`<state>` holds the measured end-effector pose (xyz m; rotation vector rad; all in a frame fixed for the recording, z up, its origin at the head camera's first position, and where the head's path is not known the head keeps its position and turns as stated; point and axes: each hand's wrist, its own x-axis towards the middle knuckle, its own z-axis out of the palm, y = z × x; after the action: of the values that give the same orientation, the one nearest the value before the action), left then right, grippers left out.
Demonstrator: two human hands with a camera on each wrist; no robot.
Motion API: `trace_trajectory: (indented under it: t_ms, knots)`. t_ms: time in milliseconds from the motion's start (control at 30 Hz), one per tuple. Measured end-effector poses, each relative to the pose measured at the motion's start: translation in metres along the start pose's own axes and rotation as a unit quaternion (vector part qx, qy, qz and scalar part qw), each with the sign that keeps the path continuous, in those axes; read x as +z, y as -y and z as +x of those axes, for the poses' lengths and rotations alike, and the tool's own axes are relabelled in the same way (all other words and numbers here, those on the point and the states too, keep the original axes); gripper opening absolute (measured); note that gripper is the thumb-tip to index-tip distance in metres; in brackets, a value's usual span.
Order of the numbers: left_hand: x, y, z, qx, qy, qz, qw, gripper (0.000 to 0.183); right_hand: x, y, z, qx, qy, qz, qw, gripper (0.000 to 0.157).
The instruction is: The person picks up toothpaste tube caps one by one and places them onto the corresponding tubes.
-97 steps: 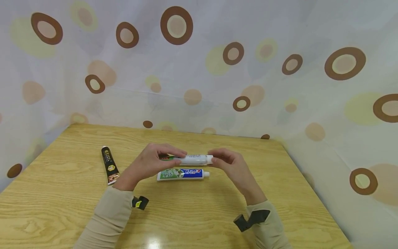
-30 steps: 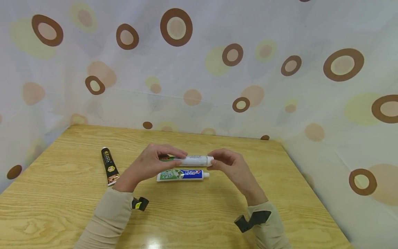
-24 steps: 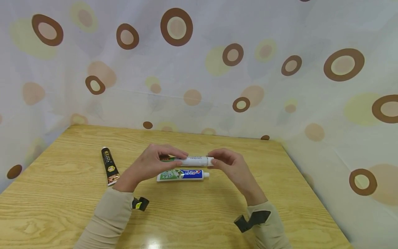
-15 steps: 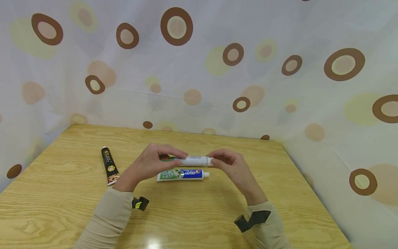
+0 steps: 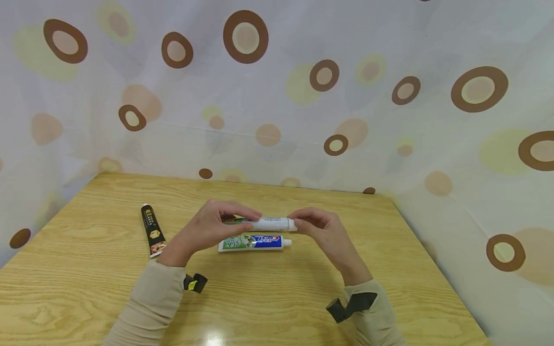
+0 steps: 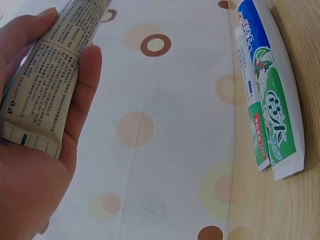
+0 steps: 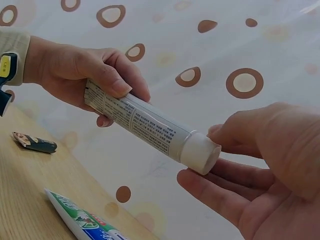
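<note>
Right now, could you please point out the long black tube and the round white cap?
Long black tube (image 5: 152,229): head view, middle of its printed body.
Round white cap (image 7: 199,153): right wrist view, on its side wall.

I could pass along the right side of the wooden table (image 5: 407,259), or on its near side. In the middle, the held tube (image 5: 272,224) shuts the gap between left hand (image 5: 203,226) and right hand (image 5: 324,235), with a green and blue tube (image 5: 253,242) lying lower. A black tube (image 5: 153,230) blocks the left, a spotted cloth (image 5: 277,101) the far side.
</note>
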<state>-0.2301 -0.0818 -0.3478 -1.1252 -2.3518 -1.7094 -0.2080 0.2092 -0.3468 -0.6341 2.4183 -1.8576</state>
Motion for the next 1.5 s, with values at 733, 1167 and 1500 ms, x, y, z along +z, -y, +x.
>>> trace_trajectory:
  t_ms: [733,1167,1500]
  knots:
    - [0.0009,-0.0004,-0.0007,0.000,-0.001,0.006,1.0000,0.018,0.0008,0.0028,-0.0011,0.005,0.015,-0.014,1.000,0.027]
    - [0.0021,-0.0015,-0.0008,-0.006,0.006,-0.003,1.0000,0.019,0.0011,0.0027,-0.0015,0.002,0.009,-0.020,1.000,0.024]
    - [0.0018,-0.0027,-0.0005,-0.004,0.003,-0.004,1.0000,0.019,0.0025,0.0042,-0.0006,0.006,0.019,0.003,1.000,0.027]
